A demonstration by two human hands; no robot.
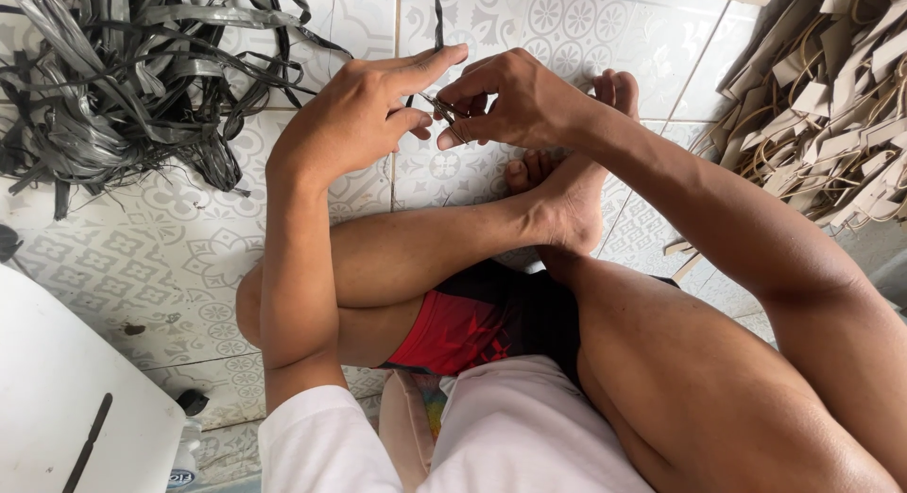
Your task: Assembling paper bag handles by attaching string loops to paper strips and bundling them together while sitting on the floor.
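Crossed legs [491,266] below; left hand [354,115], right hand [515,101] both pinching thin dark strip [436,104], fingertips touching.

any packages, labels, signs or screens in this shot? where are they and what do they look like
Small container with a printed label: bottom left on the tiled floor, beside the white board; pale body, dark cap, label with blue lettering, mostly cut off by the board.
Stack of tan card pieces with cord loops: top right on the floor; flat, beige-brown, no print visible.
No signs or screens in view.
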